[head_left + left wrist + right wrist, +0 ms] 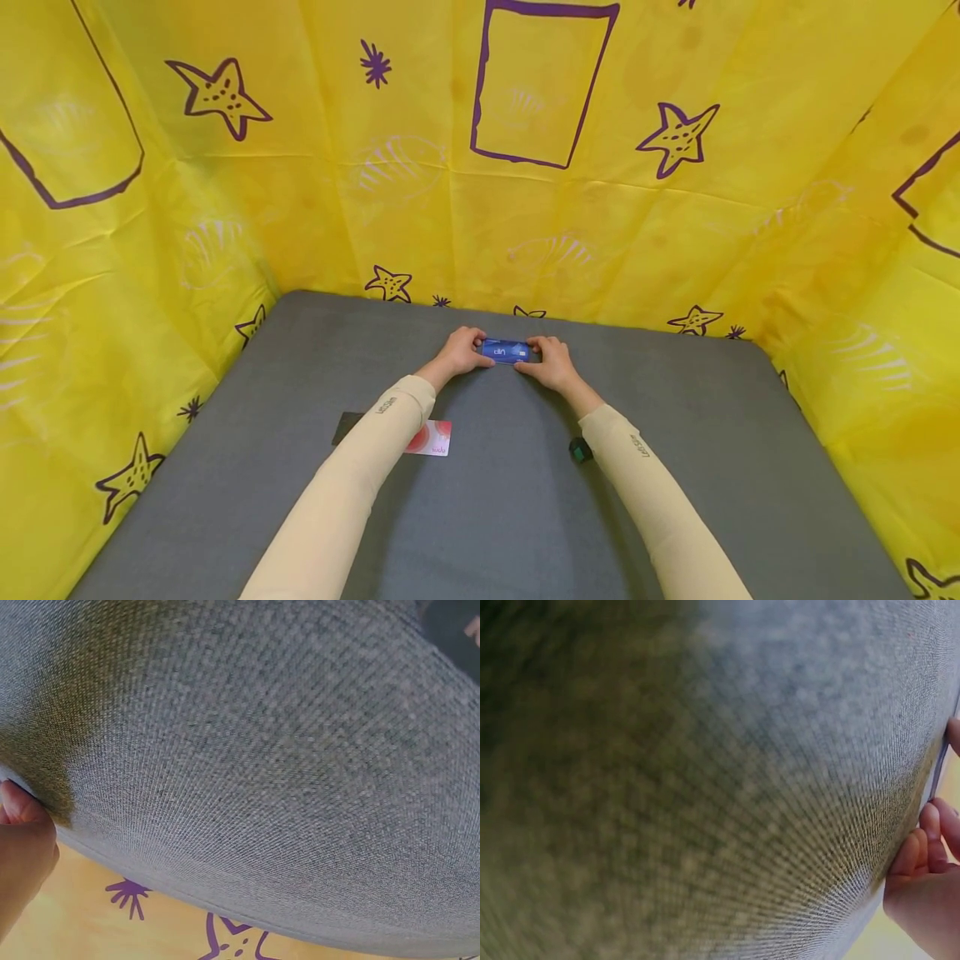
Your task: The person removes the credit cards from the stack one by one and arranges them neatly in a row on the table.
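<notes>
A blue card (505,351) with "VIP" printed on it, upside down in the head view, is held between the two hands over the far part of the grey surface. The left hand (460,350) pinches its left end between thumb and fingers. At the right end, the right hand (553,363) grips it the same way. The left hand (26,855) shows at the left edge of the left wrist view, its card hidden there. In the right wrist view the right hand (926,881) appears beside the card's thin edge (938,771).
A white card with pink circles (438,437) and a black flat piece (345,426) lie partly hidden under the left forearm. Near the right sleeve sits a small black and green object (579,450). Yellow patterned cloth (420,217) walls in the grey surface (495,517).
</notes>
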Available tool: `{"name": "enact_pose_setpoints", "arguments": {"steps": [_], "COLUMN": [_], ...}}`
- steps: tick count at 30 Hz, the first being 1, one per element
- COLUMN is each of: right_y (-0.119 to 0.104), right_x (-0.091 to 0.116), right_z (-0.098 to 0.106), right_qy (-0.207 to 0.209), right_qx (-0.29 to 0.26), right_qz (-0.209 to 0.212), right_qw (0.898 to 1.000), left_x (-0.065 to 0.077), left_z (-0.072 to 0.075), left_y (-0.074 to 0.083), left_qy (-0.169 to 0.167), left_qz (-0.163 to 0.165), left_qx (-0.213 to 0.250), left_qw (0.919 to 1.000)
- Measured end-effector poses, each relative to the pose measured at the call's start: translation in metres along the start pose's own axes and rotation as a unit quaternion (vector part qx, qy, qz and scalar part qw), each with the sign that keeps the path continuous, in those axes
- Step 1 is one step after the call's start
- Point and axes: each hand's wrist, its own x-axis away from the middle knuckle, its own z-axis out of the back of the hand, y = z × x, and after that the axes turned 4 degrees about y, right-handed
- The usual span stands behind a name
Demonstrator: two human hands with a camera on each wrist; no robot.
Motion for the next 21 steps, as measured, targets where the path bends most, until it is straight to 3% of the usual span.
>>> {"name": "enact_pose_setpoints", "arguments": {"steps": [21], "right_y": [-0.0008], "right_x": [0.0034], "right_z": [0.0008], "right_qy": [0.016], "right_qx": [-0.011], "right_qz": [0.013], "right_qw": [1.0], "left_x": [0.0012], "left_z": [-0.005], "left_y": [-0.0052], "left_qy": [0.016], "left_qz": [-0.034], "left_qx": [-0.007], "left_qw": [0.9993]}}
